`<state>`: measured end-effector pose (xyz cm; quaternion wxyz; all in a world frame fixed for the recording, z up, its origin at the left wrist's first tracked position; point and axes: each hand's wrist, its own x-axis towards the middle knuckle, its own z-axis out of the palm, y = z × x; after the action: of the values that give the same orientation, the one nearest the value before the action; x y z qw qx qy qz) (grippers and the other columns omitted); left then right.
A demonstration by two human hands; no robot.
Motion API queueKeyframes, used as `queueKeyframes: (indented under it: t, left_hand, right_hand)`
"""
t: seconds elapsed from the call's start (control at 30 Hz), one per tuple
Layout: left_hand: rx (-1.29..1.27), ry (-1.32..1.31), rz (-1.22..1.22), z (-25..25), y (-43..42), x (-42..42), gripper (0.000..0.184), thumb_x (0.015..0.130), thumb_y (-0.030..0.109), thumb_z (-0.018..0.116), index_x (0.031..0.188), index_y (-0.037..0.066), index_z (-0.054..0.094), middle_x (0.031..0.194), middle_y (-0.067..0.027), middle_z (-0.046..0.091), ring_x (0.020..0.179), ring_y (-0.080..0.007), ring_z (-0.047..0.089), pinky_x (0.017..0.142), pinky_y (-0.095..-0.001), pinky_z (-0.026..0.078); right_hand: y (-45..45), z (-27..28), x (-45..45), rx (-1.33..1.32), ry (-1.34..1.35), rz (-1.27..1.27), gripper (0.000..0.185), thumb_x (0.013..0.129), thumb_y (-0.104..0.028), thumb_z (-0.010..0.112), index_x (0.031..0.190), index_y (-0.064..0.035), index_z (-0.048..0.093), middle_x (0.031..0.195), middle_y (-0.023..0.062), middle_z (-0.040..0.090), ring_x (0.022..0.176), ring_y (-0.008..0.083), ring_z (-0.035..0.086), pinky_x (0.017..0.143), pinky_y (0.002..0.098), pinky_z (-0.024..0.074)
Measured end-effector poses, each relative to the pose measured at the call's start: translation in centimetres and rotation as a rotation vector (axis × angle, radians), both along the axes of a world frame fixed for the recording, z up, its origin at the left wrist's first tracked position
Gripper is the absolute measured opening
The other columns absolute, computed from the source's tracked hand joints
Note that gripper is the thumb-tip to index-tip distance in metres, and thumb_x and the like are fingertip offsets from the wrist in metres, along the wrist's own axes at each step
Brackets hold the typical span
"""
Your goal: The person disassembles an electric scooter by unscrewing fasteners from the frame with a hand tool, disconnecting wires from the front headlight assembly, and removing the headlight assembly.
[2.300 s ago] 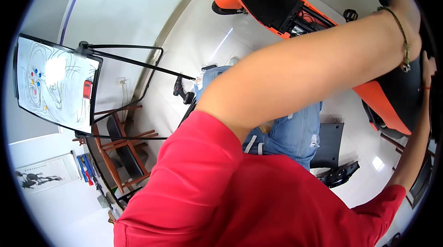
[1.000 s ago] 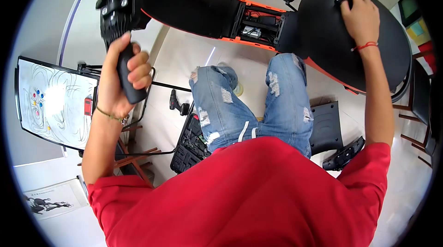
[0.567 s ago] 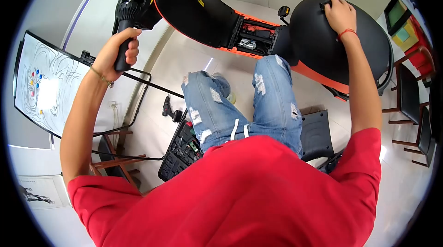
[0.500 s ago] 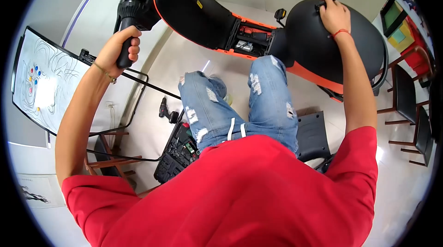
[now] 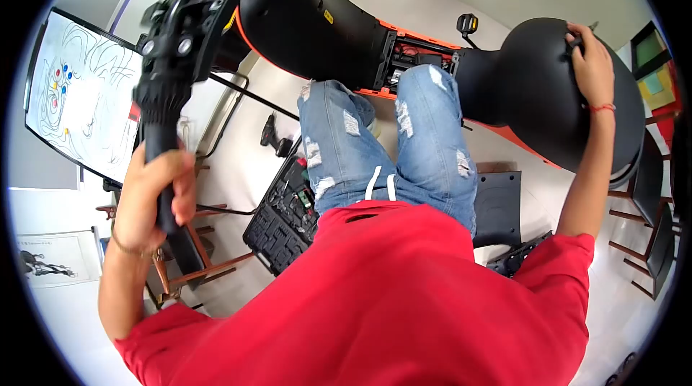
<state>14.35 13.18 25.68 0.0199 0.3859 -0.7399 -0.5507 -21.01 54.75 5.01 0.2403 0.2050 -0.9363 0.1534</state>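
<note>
My left hand (image 5: 144, 195) is wrapped round the black handlebar grip (image 5: 160, 137) of a scooter, its fingers slightly blurred. The handlebar now stands large at the upper left. At the right, my right hand (image 5: 595, 72) rests on the rounded black seat (image 5: 537, 83). A small dark tool (image 5: 574, 43) with a thin tip sits in its curled fingers; its kind is too small to make out. Between the scooter's black front shield (image 5: 317, 33) and the seat, an uncovered compartment (image 5: 425, 51) shows red wires and dark parts.
On the floor lie a cordless drill (image 5: 274, 135), an open black tool case (image 5: 277, 231) and a flat black panel (image 5: 499, 206). A whiteboard (image 5: 86, 126) stands at the left. Wooden chairs (image 5: 652, 234) line the right side, and a pedal (image 5: 467, 23) projects beyond the scooter.
My left hand has pulled the handlebar grip down and closer to me, turning the handlebar. The right hand stays on the seat, appearing farther right and lower as the view shifted.
</note>
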Motion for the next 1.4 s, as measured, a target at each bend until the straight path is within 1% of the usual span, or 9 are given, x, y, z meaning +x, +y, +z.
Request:
queueKeyframes:
  t: [0.23, 0.5, 0.63, 0.8, 1.0, 1.07, 1.1, 1.2, 1.4]
  left_hand:
    - [0.06, 0.002, 0.049, 0.4, -0.5, 1.4, 0.025, 0.078, 0.011, 0.066, 0.081, 0.001, 0.044, 0.048, -0.0078, 0.045, 0.031, -0.0155, 0.043, 0.03, -0.0273, 0.035]
    - [0.054, 0.106, 0.01, 0.8, -0.3, 4.0, 0.048, 0.08, 0.032, 0.073, 0.096, -0.005, 0.047, 0.047, -0.0071, 0.047, 0.029, -0.0158, 0.042, 0.028, -0.0276, 0.033]
    - [0.05, 0.074, 0.141, -0.4, -1.7, 5.5, 0.043, 0.08, 0.032, 0.073, 0.096, -0.001, 0.05, 0.054, -0.0051, 0.048, 0.039, -0.0151, 0.044, 0.034, -0.0269, 0.036]
    - [0.098, 0.084, 0.479, -2.5, -3.6, 7.8, 0.038, 0.08, 0.033, 0.072, 0.096, 0.005, 0.053, 0.064, -0.0027, 0.049, 0.051, -0.0142, 0.046, 0.043, -0.0261, 0.039]
    - [0.307, 0.124, 0.851, -11.9, -5.5, 8.3, 0.031, 0.081, 0.033, 0.072, 0.096, 0.011, 0.057, 0.075, 0.0002, 0.051, 0.066, -0.0131, 0.049, 0.053, -0.025, 0.043]
    - [0.199, -0.175, 0.718, -17.8, -3.6, 3.8, 0.032, 0.088, 0.041, 0.062, 0.095, 0.011, 0.054, 0.066, 0.0007, 0.049, 0.055, -0.0089, 0.039, 0.047, -0.0234, 0.029]
    - [0.441, -0.183, 0.492, -18.9, -2.9, -1.1, 0.033, 0.092, 0.022, 0.058, 0.101, -0.009, 0.053, 0.087, -0.0177, 0.062, 0.081, -0.0277, 0.062, 0.075, -0.0386, 0.049]
    - [0.481, -0.37, -0.152, -24.1, -4.8, -11.4, 0.021, 0.096, 0.013, 0.051, 0.106, -0.006, 0.055, 0.095, -0.0138, 0.061, 0.091, -0.0211, 0.06, 0.084, -0.033, 0.047]
    - [0.352, -0.14, -0.128, -32.8, -4.0, -31.1, 0.013, 0.095, 0.012, 0.054, 0.1, 0.0, 0.053, 0.088, -0.0112, 0.06, 0.079, -0.0176, 0.06, 0.074, -0.0313, 0.048]
  right_hand:
    - [-3.7, -1.0, 1.7, -0.208, 0.024, -0.1, 0.027, 0.09, -0.018, 0.061, 0.116, -0.0073, 0.059, 0.107, 0.0109, 0.067, 0.094, 0.0275, 0.065, 0.083, 0.0329, 0.0485]
    - [-26.3, -6.5, 2.4, -1.392, -0.633, 0.615, 0.026, 0.088, 0.006, 0.042, 0.108, -0.0031, 0.054, 0.085, 0.0057, 0.062, 0.069, 0.0139, 0.065, 0.061, 0.0271, 0.0505]
    - [-34.2, -10.9, -6.2, -1.098, -0.78, 0.339, 0.042, 0.095, -0.041, 0.051, 0.086, -0.002, 0.063, 0.051, 0.01, 0.056, 0.055, 0.0293, 0.06, 0.054, 0.0379, 0.045]
    - [-43.0, -15.1, -18.7, -0.976, -0.523, 0.219, 0.053, 0.093, -0.049, 0.049, 0.079, 0.0006, 0.064, 0.076, 0.0159, 0.055, 0.072, 0.0316, 0.055, 0.07, 0.039, 0.0445]
    - [-49.4, -22.0, -26.8, -0.925, -0.991, 0.183, 0.042, 0.092, -0.04, 0.053, 0.083, -0.0007, 0.064, 0.08, 0.0186, 0.066, 0.077, 0.0331, 0.065, 0.075, 0.0427, 0.0501]
    - [-51.2, -26.1, -28.5, -0.949, -0.921, 0.139, 0.038, 0.091, -0.037, 0.055, 0.091, 0.0009, 0.062, 0.078, 0.0151, 0.067, 0.073, 0.0295, 0.065, 0.072, 0.0398, 0.0506]
    - [-52.1, -28.2, -28.7, -0.949, -0.856, 0.117, 0.037, 0.09, -0.033, 0.058, 0.1, 0.0025, 0.06, 0.076, 0.0117, 0.068, 0.07, 0.026, 0.066, 0.07, 0.037, 0.0512]
    - [-51.5, -31.8, -28.8, -1.161, -1.089, 0.075, 0.041, 0.089, -0.021, 0.06, 0.117, 0.0059, 0.046, 0.082, 0.0109, 0.071, 0.069, 0.0179, 0.068, 0.069, 0.0307, 0.0538]
    - [-51.1, -34.3, -29.5, -1.106, -1.065, 0.077, 0.043, 0.09, -0.024, 0.059, 0.12, 0.0028, 0.044, 0.08, 0.0084, 0.071, 0.066, 0.0165, 0.066, 0.066, 0.0295, 0.052]
